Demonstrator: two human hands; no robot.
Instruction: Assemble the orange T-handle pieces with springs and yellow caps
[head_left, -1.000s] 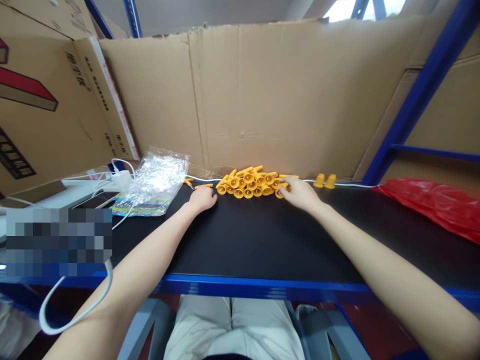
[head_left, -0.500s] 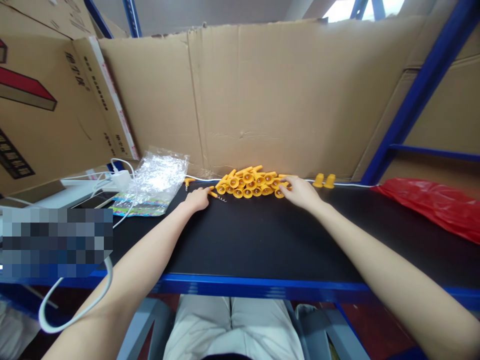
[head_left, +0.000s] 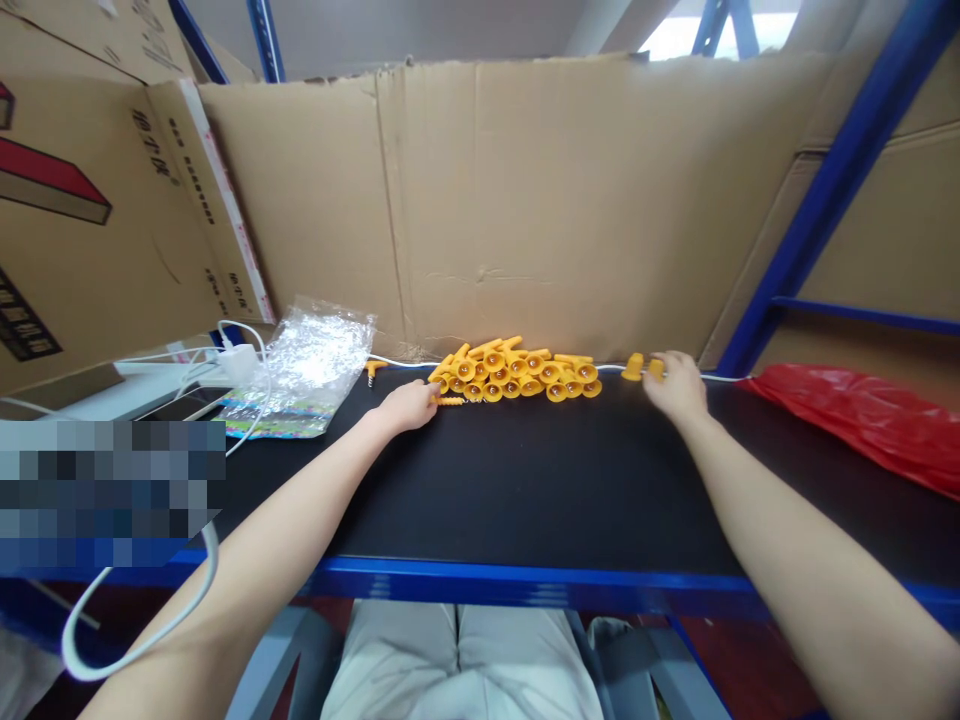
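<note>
Several yellow cone-shaped pieces [head_left: 517, 372] lie in a stacked pile against the cardboard at the middle of the black table. At the pile's left end my left hand [head_left: 412, 404] is closed on a yellow corkscrew [head_left: 452, 401], its metal spiral pointing right. To the right of the pile, my right hand [head_left: 679, 385] has its fingers round one yellow cup [head_left: 656, 369]. Another yellow cup [head_left: 634, 367] stands just left of it. A second yellow corkscrew [head_left: 373, 371] lies behind my left hand, near the plastic bag.
A clear plastic bag [head_left: 311, 360], a white charger [head_left: 237, 363] and cables lie at the left. A red plastic bag [head_left: 855, 415] is at the right. Tall cardboard [head_left: 562, 210] walls the back, and a blue edge [head_left: 525, 580] runs along the front.
My right hand has moved from the pile's right end rightward to the yellow cups. My left hand has shifted slightly right with the corkscrew, which now lies closer along the pile's front.
</note>
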